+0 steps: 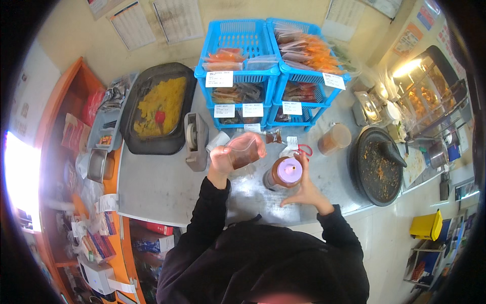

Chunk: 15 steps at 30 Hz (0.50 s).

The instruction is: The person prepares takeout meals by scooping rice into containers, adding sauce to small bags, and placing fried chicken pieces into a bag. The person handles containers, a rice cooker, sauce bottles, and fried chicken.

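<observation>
A small clear zip bag (243,152) with brown sauce in its bottom is pinched in my left hand (222,157), above the metal counter. To its right, a squeeze bottle of brown sauce with a lilac cap (289,170) stands on the counter. My right hand (309,190) curves around the bottle's right side with thumb and fingers spread; whether it touches the bottle I cannot tell. Behind the hands lie a small filled sauce packet (273,136) and red-handled scissors (305,150), partly hidden. Another clear bag (243,173) lies on the counter below my left hand.
Stacked blue plastic baskets (237,78) with bagged sauces stand at the back. At left are a black tray (127,133) of yellow rice and a tape dispenser (196,142). A lidded plastic tub (335,139) and a stone mortar (376,182) with its pestle (391,153) stand at right.
</observation>
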Each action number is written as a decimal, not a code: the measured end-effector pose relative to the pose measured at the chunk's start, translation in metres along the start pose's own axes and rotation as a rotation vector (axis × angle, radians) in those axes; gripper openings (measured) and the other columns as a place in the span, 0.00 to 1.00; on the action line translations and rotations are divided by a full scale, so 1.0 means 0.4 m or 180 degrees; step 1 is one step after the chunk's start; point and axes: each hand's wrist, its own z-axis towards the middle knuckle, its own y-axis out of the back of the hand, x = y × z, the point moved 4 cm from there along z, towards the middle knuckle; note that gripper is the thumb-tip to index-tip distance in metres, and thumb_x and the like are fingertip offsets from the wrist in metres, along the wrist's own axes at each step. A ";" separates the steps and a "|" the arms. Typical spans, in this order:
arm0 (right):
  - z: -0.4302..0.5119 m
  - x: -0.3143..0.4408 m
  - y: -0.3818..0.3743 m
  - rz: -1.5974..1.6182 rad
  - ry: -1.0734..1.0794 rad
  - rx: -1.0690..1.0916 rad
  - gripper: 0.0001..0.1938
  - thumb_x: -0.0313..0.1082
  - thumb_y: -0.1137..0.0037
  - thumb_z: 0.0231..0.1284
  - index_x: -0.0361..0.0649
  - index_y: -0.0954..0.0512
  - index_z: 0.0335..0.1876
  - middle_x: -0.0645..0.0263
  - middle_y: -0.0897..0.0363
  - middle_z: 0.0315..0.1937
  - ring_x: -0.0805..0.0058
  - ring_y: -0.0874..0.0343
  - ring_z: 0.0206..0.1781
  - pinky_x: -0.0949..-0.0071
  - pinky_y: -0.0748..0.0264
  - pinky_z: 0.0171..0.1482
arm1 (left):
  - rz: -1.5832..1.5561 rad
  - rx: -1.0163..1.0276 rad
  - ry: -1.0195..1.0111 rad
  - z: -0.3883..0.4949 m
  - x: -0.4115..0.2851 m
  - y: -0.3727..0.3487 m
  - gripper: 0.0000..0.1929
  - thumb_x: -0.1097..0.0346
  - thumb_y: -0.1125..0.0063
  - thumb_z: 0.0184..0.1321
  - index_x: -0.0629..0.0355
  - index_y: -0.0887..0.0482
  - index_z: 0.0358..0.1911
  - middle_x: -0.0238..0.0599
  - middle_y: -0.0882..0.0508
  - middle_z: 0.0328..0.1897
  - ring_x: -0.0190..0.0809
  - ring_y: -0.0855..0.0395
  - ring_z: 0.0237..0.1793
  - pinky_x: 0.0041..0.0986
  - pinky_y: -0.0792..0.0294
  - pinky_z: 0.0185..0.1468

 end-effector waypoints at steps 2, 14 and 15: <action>0.049 0.064 0.056 -0.0267 0.0423 -0.0035 0.55 0.42 0.22 0.42 0.40 0.51 0.74 0.50 0.43 0.67 0.60 0.38 0.69 0.59 0.38 0.68 | 0.0067 0.0066 0.0127 0.022 -0.003 0.004 0.39 0.35 0.51 0.43 0.65 0.27 0.49 0.41 0.25 0.41 0.40 0.28 0.44 0.30 0.40 0.50; 0.347 0.238 0.102 -0.0995 0.0649 0.0647 0.06 0.23 0.46 0.63 0.38 0.25 0.44 0.57 0.27 0.44 0.62 0.24 0.47 0.69 0.28 0.51 | 0.1142 -0.0438 -0.0175 0.118 0.002 -0.020 0.22 0.54 0.50 0.71 0.63 0.29 0.59 0.43 0.21 0.53 0.35 0.21 0.55 0.32 0.29 0.58; 0.355 0.238 0.106 -0.0894 0.0700 0.0602 0.06 0.24 0.46 0.64 0.38 0.25 0.44 0.58 0.26 0.41 0.63 0.24 0.45 0.70 0.28 0.50 | 0.1447 -0.0601 -0.0144 0.118 -0.006 -0.015 0.19 0.57 0.49 0.71 0.64 0.27 0.56 0.42 0.19 0.51 0.34 0.20 0.52 0.30 0.28 0.55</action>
